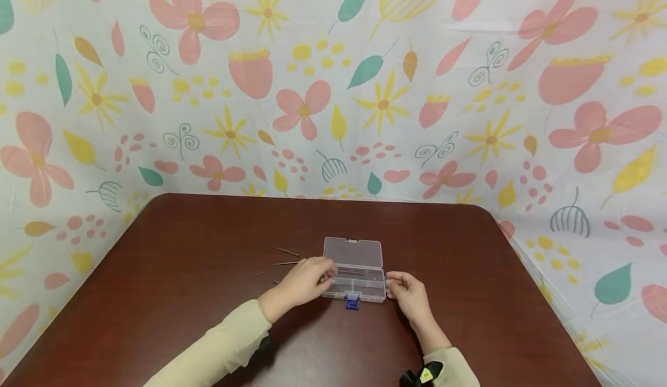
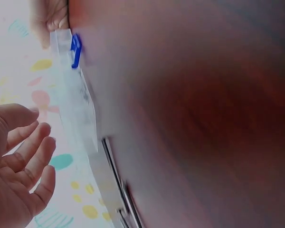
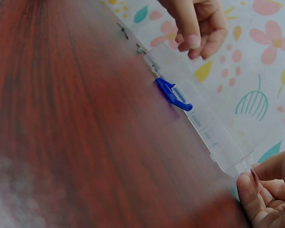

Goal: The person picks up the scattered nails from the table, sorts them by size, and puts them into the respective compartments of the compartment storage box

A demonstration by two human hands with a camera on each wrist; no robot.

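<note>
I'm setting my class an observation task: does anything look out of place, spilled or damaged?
No damage shows. The only slightly untidy thing: a few thin metallic pieces lie loose on the table at different angles, left of the open clear box, rather than inside it.

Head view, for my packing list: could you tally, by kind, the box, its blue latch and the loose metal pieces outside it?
Clear box: 1
Blue latch: 1
Thin metal pieces visible outside the box: 4, one partly hidden
Total: 6

Beside one box (image 1: 373, 289) lie four visible rods (image 1: 288, 252)
</note>
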